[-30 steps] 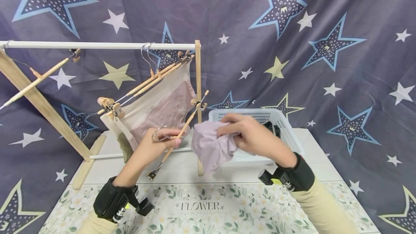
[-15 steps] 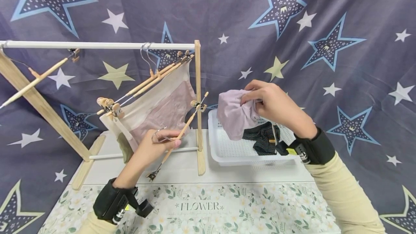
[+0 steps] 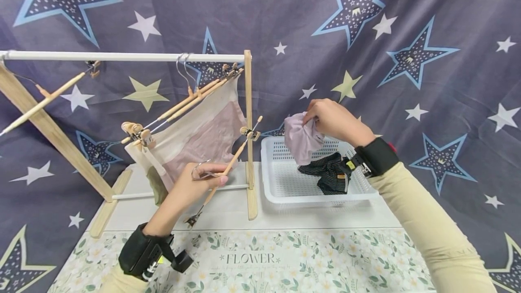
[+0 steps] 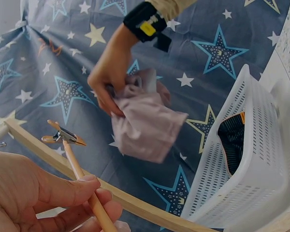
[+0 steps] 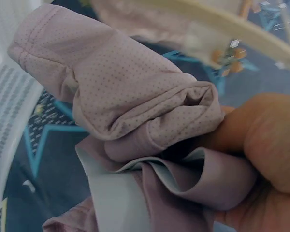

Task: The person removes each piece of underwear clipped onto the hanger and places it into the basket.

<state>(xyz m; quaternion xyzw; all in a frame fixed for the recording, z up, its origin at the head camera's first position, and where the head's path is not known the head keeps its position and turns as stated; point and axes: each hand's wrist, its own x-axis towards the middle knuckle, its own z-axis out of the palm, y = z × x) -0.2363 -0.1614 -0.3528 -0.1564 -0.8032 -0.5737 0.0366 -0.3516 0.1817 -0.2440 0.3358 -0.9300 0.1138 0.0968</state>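
My left hand (image 3: 201,180) pinches the wooden bar of a clip hanger (image 3: 232,163) between thumb and fingers, its metal hook by the knuckles. The hanger slants in front of the rack's right post, and one of its clips (image 4: 63,135) shows in the left wrist view. Over the back of the basket, my right hand (image 3: 335,119) grips a bunched lilac garment (image 3: 301,137) that hangs down from the fingers. Up close in the right wrist view, small dots and folded bands show on the garment (image 5: 130,72). Some of its folds are hidden behind the fingers.
A pale plastic basket (image 3: 281,200) holds dark striped clothing (image 3: 331,173). To the left stands a wooden rack (image 3: 249,103) with a white rail, where hangers carry a white-and-pink garment (image 3: 207,134). Another hanger (image 3: 49,99) hangs at far left. A flowered mat (image 3: 252,266) covers the table front.
My right hand has carried the lilac garment right and up, from beside the hanger to above the basket, uncovering the dark clothing. My left hand has stayed nearly still with the hanger.
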